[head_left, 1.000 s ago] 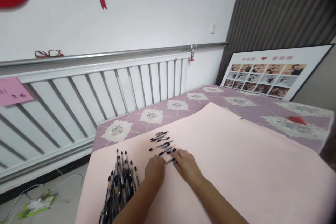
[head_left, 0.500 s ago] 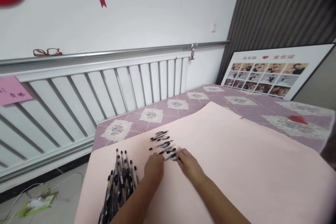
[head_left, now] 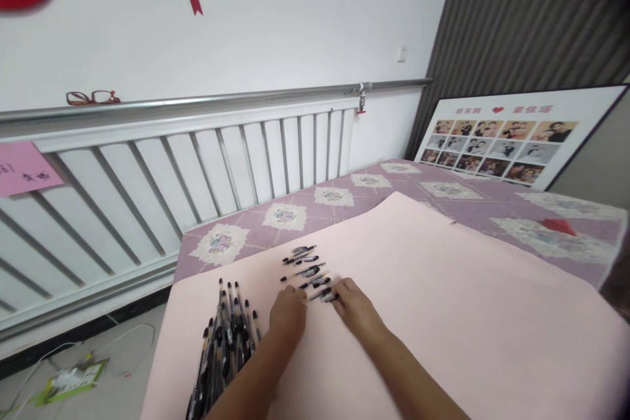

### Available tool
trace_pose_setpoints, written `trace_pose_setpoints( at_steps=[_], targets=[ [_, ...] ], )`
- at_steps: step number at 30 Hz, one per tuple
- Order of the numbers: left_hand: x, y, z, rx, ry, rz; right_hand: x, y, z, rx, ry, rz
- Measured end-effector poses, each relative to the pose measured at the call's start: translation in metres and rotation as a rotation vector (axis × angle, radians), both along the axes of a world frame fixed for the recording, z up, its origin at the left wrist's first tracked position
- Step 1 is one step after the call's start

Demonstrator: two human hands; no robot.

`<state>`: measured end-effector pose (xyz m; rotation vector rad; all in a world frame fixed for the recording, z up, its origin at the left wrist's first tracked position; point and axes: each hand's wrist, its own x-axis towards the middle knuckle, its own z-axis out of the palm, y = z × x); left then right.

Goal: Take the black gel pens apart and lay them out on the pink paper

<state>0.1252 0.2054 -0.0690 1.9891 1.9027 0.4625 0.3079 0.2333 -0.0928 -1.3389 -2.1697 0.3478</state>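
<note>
One left hand (head_left: 288,316) and one right hand (head_left: 357,312) flank one pen (head_left: 319,293).

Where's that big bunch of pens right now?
In the head view, the big bunch of pens lies at the lower left on the pink sheet, left of the left hand.

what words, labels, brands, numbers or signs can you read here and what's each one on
Photo board: red heart, the one clear sign, between two groups of reddish characters too blurred to quote.
Pink card on the radiator: dark characters, too blurred to read.
Pens: any print is too small to read.
No word, brand or number can be read with certainty.
</note>
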Motion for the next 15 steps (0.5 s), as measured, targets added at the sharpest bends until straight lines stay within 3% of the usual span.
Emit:
trace_pose_setpoints(
  at_steps=[5, 9, 11, 15],
  targets=[
    [-0.017, -0.024, 0.024, 0.059, -0.137, 0.017, 0.000, -0.013, 0.015, -0.016, 0.019, -0.010],
    [-0.050, -0.080, 0.037, 0.089, -0.243, 0.019, -0.012, -0.036, 0.024, -0.079, 0.012, -0.018],
    [-0.070, -0.116, 0.030, 0.067, -0.381, 0.061, -0.025, -0.051, 0.026, -0.132, 0.004, -0.011],
    [-0.101, -0.177, -0.002, -0.100, -0.555, 0.162, -0.066, -0.080, 0.030, -0.213, -0.016, 0.036]
  ],
)
